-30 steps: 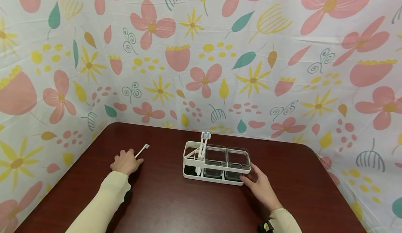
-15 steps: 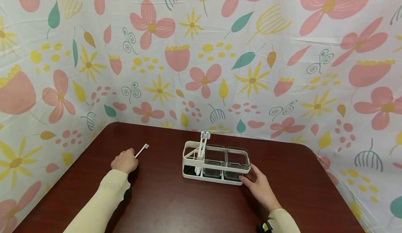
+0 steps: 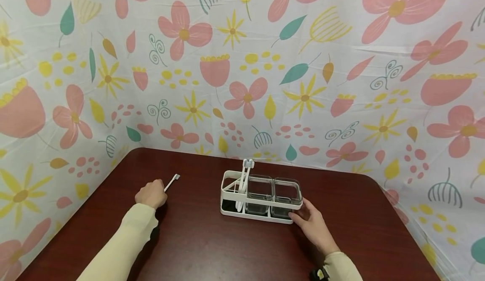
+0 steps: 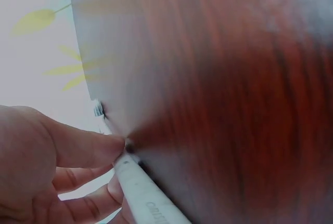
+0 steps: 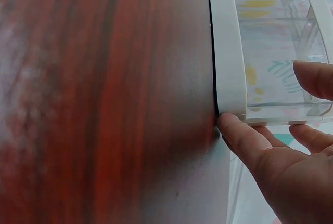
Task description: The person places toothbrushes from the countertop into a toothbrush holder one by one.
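Floral cloth backdrop (image 3: 265,62) is hung behind and to both sides of the dark wood table (image 3: 197,247). White rack (image 3: 261,194) is stood near the table centre; two clear square cups (image 3: 286,194) are seated in its right-hand compartments, and two white toothbrushes (image 3: 244,180) are stood upright in its left compartment, heads up. Right hand (image 3: 311,222) is rested against the rack's near right corner: thumb is pressed on the base edge (image 5: 229,68), fingers are kept fairly straight and touch the end wall, nothing is clasped. Left hand (image 3: 150,194) is placed well apart from the rack, at table left, fingers curled; a white toothbrush (image 3: 171,181) is pinched by its handle between thumb and fingers (image 4: 83,151). Brush is laid low at the table surface, head pointed away toward the backdrop. Handle print (image 4: 156,211) can't be read.
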`<state>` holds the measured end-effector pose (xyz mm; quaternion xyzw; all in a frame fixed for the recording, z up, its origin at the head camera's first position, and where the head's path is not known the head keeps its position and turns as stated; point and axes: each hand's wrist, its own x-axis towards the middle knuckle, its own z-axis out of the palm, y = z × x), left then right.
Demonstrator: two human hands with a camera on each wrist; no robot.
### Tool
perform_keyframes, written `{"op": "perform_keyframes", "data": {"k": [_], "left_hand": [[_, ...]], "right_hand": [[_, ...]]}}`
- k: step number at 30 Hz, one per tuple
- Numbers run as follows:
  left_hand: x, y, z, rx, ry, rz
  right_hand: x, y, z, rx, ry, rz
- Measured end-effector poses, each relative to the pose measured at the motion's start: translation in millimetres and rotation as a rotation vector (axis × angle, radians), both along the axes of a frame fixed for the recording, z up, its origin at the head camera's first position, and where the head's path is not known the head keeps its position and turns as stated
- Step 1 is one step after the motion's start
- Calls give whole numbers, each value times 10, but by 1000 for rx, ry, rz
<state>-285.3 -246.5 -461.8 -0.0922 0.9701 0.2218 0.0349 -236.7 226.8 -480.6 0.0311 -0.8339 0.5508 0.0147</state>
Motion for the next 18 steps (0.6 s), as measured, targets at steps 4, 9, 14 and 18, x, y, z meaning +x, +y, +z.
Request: {"op": "perform_keyframes", "data": {"k": [4, 9, 14, 18], "left_hand": [[3, 3, 20, 2, -27, 12], [19, 12, 49, 11, -55, 9], [25, 22, 88, 26, -62, 8], [19, 16, 104, 43, -70, 9]], "right_hand": [[6, 6, -8, 0, -11, -6], [6, 14, -14, 13, -19, -15], [6, 18, -11, 7, -11, -11], [-3, 14, -25, 5, -1, -10]]}}
